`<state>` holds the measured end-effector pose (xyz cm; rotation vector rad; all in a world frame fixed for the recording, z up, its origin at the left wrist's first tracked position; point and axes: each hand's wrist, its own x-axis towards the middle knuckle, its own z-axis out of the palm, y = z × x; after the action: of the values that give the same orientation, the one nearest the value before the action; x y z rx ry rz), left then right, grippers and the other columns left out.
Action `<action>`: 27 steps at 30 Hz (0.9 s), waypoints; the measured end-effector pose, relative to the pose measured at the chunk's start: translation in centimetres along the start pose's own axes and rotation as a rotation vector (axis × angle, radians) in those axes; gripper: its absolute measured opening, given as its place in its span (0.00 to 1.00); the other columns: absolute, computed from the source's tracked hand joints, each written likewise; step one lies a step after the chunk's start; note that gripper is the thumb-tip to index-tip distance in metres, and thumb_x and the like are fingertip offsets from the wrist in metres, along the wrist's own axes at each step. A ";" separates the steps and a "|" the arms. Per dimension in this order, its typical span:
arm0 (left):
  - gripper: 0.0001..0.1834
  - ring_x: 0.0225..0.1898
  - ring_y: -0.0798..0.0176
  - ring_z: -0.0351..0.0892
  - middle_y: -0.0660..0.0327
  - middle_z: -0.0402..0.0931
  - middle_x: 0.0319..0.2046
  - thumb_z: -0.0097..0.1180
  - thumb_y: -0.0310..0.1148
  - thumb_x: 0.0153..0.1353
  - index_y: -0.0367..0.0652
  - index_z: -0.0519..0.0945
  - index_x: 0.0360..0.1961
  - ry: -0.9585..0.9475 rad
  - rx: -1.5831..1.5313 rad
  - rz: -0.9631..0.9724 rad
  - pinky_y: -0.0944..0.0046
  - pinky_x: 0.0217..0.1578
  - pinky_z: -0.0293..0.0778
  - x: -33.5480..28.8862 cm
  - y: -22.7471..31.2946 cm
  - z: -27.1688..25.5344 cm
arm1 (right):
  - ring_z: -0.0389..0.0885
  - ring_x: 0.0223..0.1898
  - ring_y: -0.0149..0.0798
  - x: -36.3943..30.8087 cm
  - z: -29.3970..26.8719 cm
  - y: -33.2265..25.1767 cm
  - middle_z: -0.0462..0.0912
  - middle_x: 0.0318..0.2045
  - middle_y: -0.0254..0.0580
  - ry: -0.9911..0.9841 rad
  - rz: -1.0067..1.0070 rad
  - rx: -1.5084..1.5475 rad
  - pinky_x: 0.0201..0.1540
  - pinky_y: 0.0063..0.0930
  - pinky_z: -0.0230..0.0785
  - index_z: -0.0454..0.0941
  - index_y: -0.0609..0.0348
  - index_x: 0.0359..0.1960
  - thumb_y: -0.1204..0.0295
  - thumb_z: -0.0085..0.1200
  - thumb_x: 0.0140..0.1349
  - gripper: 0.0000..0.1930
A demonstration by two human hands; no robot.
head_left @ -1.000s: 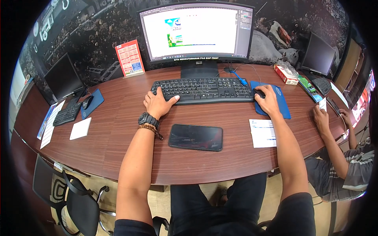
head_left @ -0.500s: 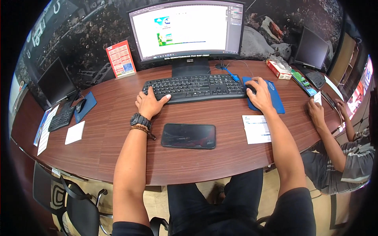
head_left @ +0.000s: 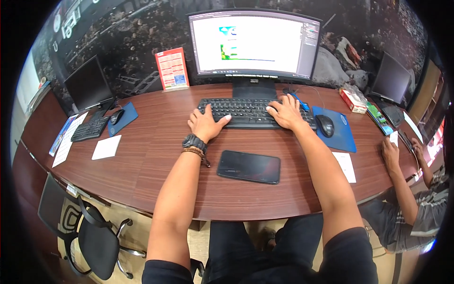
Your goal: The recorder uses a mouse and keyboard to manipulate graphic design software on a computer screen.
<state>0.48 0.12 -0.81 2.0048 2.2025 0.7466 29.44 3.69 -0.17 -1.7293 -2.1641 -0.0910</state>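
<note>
My left hand (head_left: pixel 208 125) rests with fingers spread on the left end of a black keyboard (head_left: pixel 246 113), its thumb along the front edge. On the wrist are a black watch (head_left: pixel 194 141) and a beaded bracelet. Over the keyboard's right part lies my right hand (head_left: pixel 287 113), fingers apart and holding nothing. Just right of it, a black mouse (head_left: pixel 325 125) sits untouched on a blue mouse pad (head_left: pixel 341 137). Behind the keyboard stands a wide monitor (head_left: pixel 260 47) showing a mostly white page with a small colourful picture. A dark phone (head_left: pixel 248 166) lies flat between my forearms.
A printed paper (head_left: pixel 346 165) lies partly under my right forearm. A red calendar (head_left: pixel 172 69) stands back left; a tissue box (head_left: pixel 353 101) is back right. Another monitor (head_left: pixel 89 85) and keyboard are at left. A person's hand (head_left: pixel 391 154) holds something white at right; an office chair (head_left: pixel 97 241) stands lower left.
My right hand has left the mouse and moved left onto the keyboard. My left hand stays on the keyboard. The whole view has shifted, so the desk appears farther right.
</note>
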 end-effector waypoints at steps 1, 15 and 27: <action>0.52 0.68 0.31 0.54 0.35 0.58 0.65 0.55 0.73 0.54 0.46 0.66 0.70 0.024 -0.019 0.011 0.37 0.67 0.49 0.0 -0.2 0.0 | 0.47 0.73 0.60 0.1 0.2 -0.4 0.64 0.66 0.54 -0.004 0.015 0.029 0.72 0.68 0.33 0.80 0.41 0.57 0.47 0.43 0.70 0.23; 0.50 0.73 0.31 0.43 0.34 0.49 0.70 0.41 0.76 0.59 0.46 0.68 0.69 -0.045 0.028 -0.056 0.29 0.69 0.36 1.5 0.7 0.2 | 0.50 0.72 0.61 -3.1 -0.1 -0.3 0.69 0.61 0.54 0.153 -0.169 0.055 0.71 0.69 0.37 0.83 0.49 0.49 0.58 0.48 0.68 0.16; 0.57 0.73 0.32 0.44 0.36 0.47 0.71 0.46 0.78 0.55 0.49 0.53 0.75 -0.104 -0.028 -0.042 0.28 0.67 0.43 0.8 -0.7 -0.5 | 0.55 0.69 0.61 -2.8 1.3 -0.5 0.70 0.58 0.54 0.263 -0.163 0.038 0.69 0.68 0.41 0.81 0.50 0.46 0.59 0.50 0.68 0.13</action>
<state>-0.51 0.70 -0.41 1.9311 2.1574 0.6488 29.16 1.29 -2.25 -1.4287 -2.0918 -0.3005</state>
